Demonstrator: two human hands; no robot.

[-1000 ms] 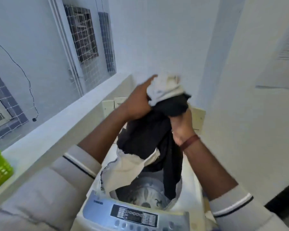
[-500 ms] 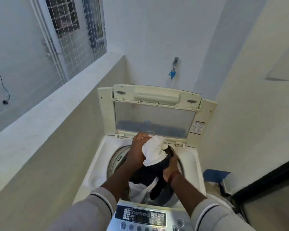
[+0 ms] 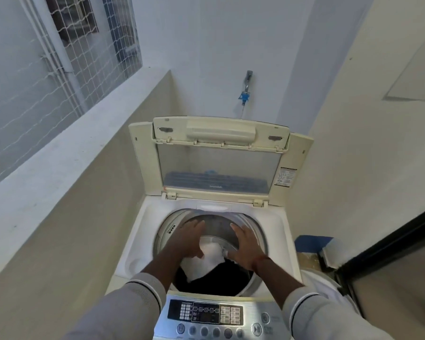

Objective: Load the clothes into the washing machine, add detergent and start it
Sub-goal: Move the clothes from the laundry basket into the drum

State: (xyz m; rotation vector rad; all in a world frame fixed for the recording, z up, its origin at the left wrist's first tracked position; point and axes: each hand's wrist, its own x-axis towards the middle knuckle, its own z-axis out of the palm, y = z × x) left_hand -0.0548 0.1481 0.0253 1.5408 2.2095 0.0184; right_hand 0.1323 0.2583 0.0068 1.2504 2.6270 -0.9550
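Grey sleeves with a dark band at each cuff lead to two bare hands held over the mouth of the drum. The left grip is wide, with fingers straight and spread and the palm down, and it holds nothing. The right grip is held the same way, with a reddish band round its wrist. The two are apart, with a gap between them.

Directly below and between the grips lie the clothes. A white piece is uppermost and shows in the gap, and a black piece under it spreads toward the person's side of the drum. Whether either palm touches the cloth cannot be told. Beyond the fingertips the grey inner wall of the drum curves round.

Around the drum is the cream top of the washing machine. Past the grips, farther from the person, its lid stands upright and open, showing a clear panel. Nearer than the grips, under the forearms, sits the silver control panel with a dark display and a row of round buttons. The start/pause button lies below the right forearm.

Above the lid a tap with a blue fitting is on the wall. Left of the left grip a pale ledge runs under a netted window. Right of the right grip, low by the wall, is a blue object near a dark door frame.
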